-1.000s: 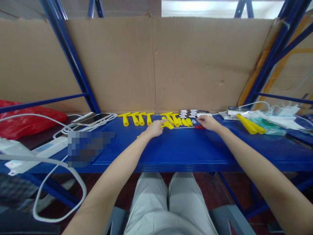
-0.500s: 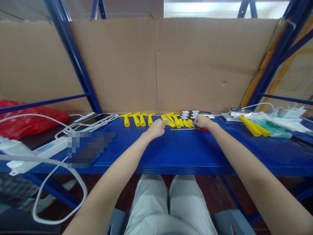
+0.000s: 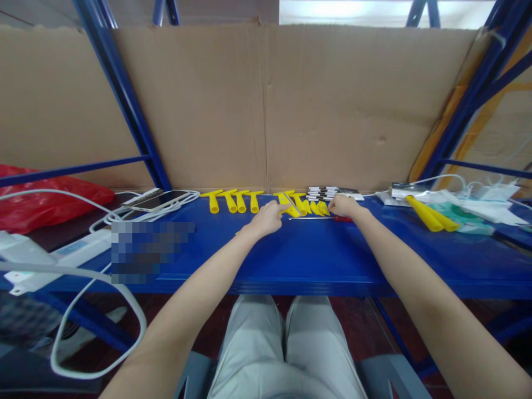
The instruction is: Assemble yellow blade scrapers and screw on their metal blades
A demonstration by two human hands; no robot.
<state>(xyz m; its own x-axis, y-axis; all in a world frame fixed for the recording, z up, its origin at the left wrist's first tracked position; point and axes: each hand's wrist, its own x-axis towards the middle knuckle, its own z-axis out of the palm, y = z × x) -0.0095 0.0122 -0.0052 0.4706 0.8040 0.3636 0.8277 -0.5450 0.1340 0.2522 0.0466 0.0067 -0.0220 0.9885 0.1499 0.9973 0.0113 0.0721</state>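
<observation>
Holding the yellow T-shaped piece (image 3: 292, 208) was the function of the left hand (image 3: 266, 219): its fingers were wrapped around the stem, and the broad head projected beyond them. The piece was located over the blue table (image 3: 286, 257), between the row of yellow handles (image 3: 231, 204) on the left and the small yellow parts (image 3: 316, 208) on the right.

The right hand (image 3: 344, 206) was at the small yellow parts with fingers curled; whether it gripped one could not be determined. The red-handled screwdriver (image 3: 342, 219) lay just beside it, on the near side.

Sound execution probably required the left grip to bear on the stem only, leaving the head's edge unobstructed, and the right fingertips to isolate one small part without displacing its neighbours or rolling the screwdriver.

The head pointed rightward and away from the operator. The long axis appeared to run obliquely, near left to far right; the forearm concealed much of the stem. The broad edge crossed that axis.
</observation>
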